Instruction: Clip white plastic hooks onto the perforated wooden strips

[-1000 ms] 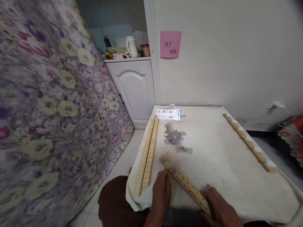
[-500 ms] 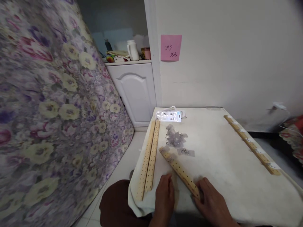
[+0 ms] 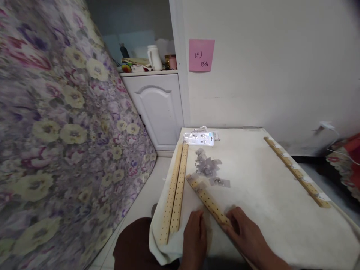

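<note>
Head cam: R hand grips a pale wooden strip drilled w/ small round holes, fingers closed round its near part; the strip's nr end is mostly hidden by that hand. The strip lies diagonally over the front of the white cloth-covered table, far end pointing up-left, w/ small clear plastic bags on top of that end; exact no. unclear.

L hand is just L of the strip, apparently not touching, curled in a loose fist; can't tell if anything's inside.

Just changed: L hand was up against the strip 1 s ago, now it's off; the strip's far end has shifted a bit fwd, closer to the heap of small clear bags w/ metal bits. My read: R hand alone now controls the strip, L is free.

Also on table: single clear bag w/ metal bits just R of the strip's far end; two drilled pale wooden strips side by side along L edge; another wooden strip w/ whitish pieces spaced along it, R edge; shiny clear plastic pack at back.
</note>
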`<action>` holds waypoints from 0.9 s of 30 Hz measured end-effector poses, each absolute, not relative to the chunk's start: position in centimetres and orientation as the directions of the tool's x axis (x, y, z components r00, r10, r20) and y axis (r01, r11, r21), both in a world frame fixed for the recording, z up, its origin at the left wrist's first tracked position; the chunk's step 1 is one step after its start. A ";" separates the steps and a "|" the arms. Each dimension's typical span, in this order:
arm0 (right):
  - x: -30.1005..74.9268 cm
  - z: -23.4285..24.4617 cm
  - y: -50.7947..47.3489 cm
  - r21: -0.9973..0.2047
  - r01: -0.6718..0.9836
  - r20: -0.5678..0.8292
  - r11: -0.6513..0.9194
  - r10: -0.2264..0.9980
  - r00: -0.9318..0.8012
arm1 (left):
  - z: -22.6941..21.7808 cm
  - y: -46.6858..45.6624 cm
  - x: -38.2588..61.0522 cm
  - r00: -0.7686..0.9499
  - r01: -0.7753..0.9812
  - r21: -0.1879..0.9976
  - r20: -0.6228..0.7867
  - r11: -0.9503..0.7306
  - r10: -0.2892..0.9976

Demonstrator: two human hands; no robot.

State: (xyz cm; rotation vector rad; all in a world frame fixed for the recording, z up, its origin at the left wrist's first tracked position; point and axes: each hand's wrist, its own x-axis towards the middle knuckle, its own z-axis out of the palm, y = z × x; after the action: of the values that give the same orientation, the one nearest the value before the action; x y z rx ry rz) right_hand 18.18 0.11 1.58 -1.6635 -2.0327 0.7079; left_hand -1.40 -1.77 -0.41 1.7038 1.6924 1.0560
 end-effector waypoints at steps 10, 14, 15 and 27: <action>20.2 0.5 11.8 -0.580 0.804 0.103 0.131 0.991 -0.086 | -0.5 -1.4 -1.4 -0.063 0.604 0.784 0.222 -0.140 0.973; 19.6 0.1 12.0 -0.590 0.801 0.106 0.104 0.993 -0.051 | -0.2 -1.3 -1.1 -0.056 0.611 0.778 0.223 -0.144 0.973; 19.6 0.0 11.9 -0.603 0.792 0.115 0.093 0.993 -0.030 | -0.1 -1.3 -1.0 -0.057 0.612 0.778 0.224 -0.143 0.973; 22.5 -0.4 12.1 -0.967 0.253 -0.025 -0.016 0.999 -0.031 | -0.1 -1.5 -0.8 -0.045 0.630 0.761 0.236 -0.156 0.971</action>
State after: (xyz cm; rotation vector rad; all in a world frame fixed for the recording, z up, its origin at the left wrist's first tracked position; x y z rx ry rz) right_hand 22.50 12.14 -0.45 -1.3954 -1.4117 1.1182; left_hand -0.81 -1.53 -0.13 1.8107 1.6903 1.0679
